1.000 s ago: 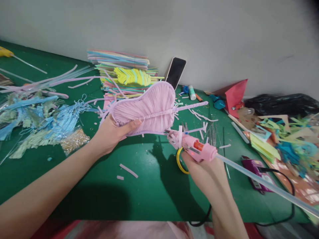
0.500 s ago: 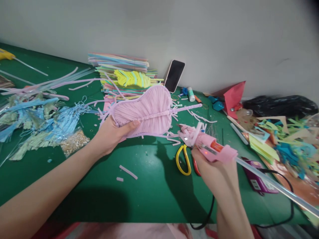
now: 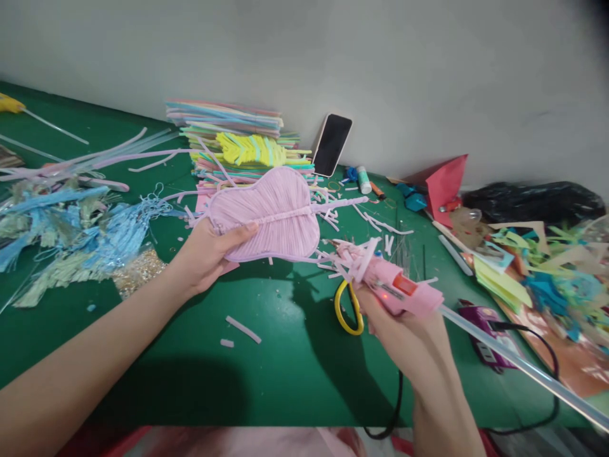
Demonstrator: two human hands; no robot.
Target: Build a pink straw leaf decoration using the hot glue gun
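My left hand (image 3: 207,254) grips the left end of a lilac pipe-cleaner piece (image 3: 280,222), rounded and narrower in its middle, thumb on top. A ribbed centre line runs along it and ends in a thin stem (image 3: 340,204) at the right. A pink hot glue gun (image 3: 397,285) is in my right hand (image 3: 404,330), its nozzle toward the lilac piece's lower right edge. A clear glue stick (image 3: 518,362) sticks out of the gun's back. Below the gun lie scissors with a yellow handle loop (image 3: 349,309), partly hidden by my right hand.
Pipe-cleaner bundles (image 3: 228,119) and a yellow woven piece (image 3: 250,150) lie at the back, beside a leaning phone (image 3: 333,145). Blue tassels (image 3: 126,225) and a bag of gold beads (image 3: 137,271) are left. A purple box with a cord (image 3: 490,336) and paper scraps (image 3: 566,285) lie right.
The lilac piece has shifted slightly left and tilted a little in my left hand. My right hand has moved the glue gun slightly left, covering the red scissor loop.
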